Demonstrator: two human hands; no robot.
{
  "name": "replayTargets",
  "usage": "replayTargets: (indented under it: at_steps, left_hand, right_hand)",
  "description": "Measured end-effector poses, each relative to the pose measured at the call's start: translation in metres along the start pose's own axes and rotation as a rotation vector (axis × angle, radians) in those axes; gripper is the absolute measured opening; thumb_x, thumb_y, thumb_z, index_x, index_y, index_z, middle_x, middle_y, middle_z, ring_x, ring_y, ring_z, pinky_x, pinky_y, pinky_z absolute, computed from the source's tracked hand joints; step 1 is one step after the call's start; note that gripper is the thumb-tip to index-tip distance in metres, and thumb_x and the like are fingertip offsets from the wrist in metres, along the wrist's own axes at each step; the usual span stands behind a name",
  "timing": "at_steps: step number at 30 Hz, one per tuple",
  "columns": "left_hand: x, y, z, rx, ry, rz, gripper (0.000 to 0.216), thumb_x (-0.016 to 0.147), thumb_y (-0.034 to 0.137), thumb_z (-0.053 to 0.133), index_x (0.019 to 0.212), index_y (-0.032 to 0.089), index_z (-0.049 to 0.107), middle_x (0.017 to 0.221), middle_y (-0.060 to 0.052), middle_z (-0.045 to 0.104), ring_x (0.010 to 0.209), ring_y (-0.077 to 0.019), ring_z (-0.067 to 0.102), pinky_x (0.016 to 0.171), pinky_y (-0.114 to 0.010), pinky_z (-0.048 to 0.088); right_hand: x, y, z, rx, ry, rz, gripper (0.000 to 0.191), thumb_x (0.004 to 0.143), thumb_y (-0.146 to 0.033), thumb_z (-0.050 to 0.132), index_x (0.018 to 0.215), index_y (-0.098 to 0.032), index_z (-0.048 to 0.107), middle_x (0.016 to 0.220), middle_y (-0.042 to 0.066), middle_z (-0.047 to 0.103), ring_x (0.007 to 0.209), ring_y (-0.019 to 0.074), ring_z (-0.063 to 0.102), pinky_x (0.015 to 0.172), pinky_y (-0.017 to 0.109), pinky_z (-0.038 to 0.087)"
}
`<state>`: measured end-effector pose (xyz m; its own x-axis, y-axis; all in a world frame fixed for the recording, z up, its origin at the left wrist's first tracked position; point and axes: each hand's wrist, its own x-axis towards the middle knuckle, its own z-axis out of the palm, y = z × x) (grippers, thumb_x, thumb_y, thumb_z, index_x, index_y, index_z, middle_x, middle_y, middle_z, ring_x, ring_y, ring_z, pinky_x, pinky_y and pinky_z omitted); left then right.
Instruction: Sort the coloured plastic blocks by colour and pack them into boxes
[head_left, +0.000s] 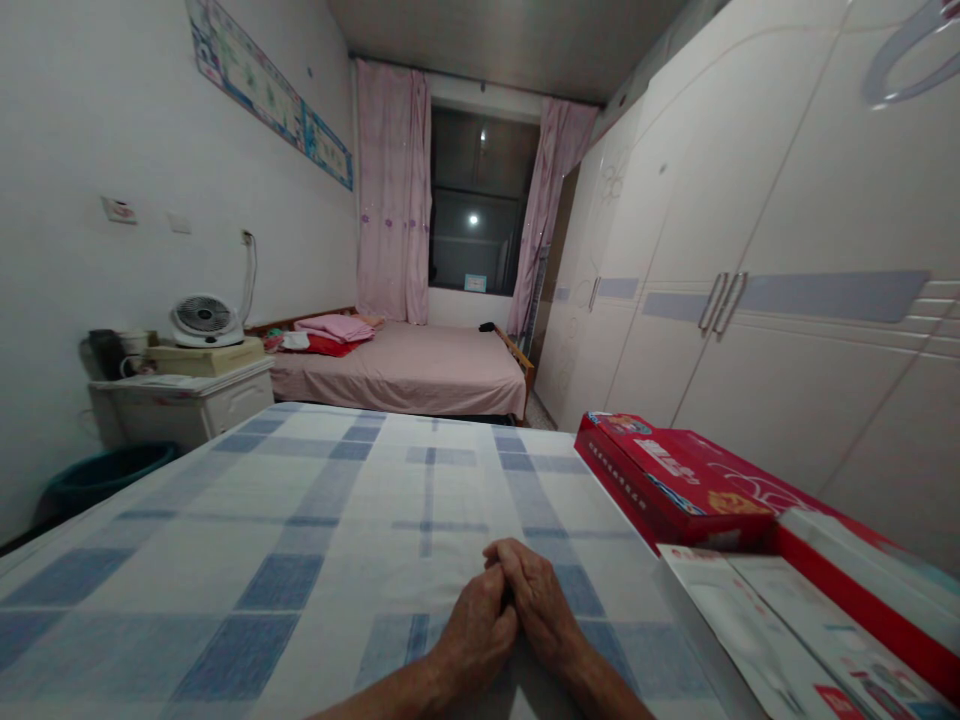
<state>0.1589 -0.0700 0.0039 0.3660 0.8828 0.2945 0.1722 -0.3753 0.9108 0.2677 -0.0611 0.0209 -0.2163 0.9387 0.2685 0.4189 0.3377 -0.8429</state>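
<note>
My left hand (478,618) and my right hand (541,603) are clasped together over the near part of a surface covered with a blue and white checked cloth (360,540). The left hand is curled into a loose fist. My right hand leans against it from the right, its fingers bent over the left knuckles. No object shows in either hand, though the insides of the palms are hidden.
To the right are a red box (675,480) and a white flat package (757,620). A wardrobe (675,220) lines the right wall. A pink-covered bed (420,360) stands beyond; a fan (206,320) sits on the left cabinet (236,400), above a dark bin (105,475).
</note>
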Motion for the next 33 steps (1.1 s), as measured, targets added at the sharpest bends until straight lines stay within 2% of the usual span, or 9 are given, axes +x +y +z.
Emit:
replayTargets:
  at_steps: [13,33]
  left_hand:
    - [0.0019,-0.0038,0.0006,0.009,-0.018,-0.018,0.031,0.074,0.008,0.042,0.096,0.01,0.063,0.096,-0.01,0.067,0.094,-0.019,0.059,0.084,-0.027,0.043]
    - [0.0018,0.0,-0.0004,-0.022,-0.021,0.003,0.03,0.076,0.01,0.042,0.097,0.011,0.063,0.096,-0.009,0.067,0.092,-0.0179,0.059,0.083,-0.026,0.043]
  right_hand:
    - [-0.0002,0.0055,0.0018,0.014,-0.007,0.004,0.038,0.094,-0.037,0.028,0.085,-0.019,0.06,0.082,0.001,0.062,0.081,0.0141,0.058,0.078,0.025,0.041]
    - [0.0007,0.0065,0.0017,-0.022,-0.009,0.004,0.038,0.094,-0.036,0.027,0.086,-0.02,0.06,0.082,0.001,0.062,0.082,0.0142,0.057,0.079,0.025,0.04]
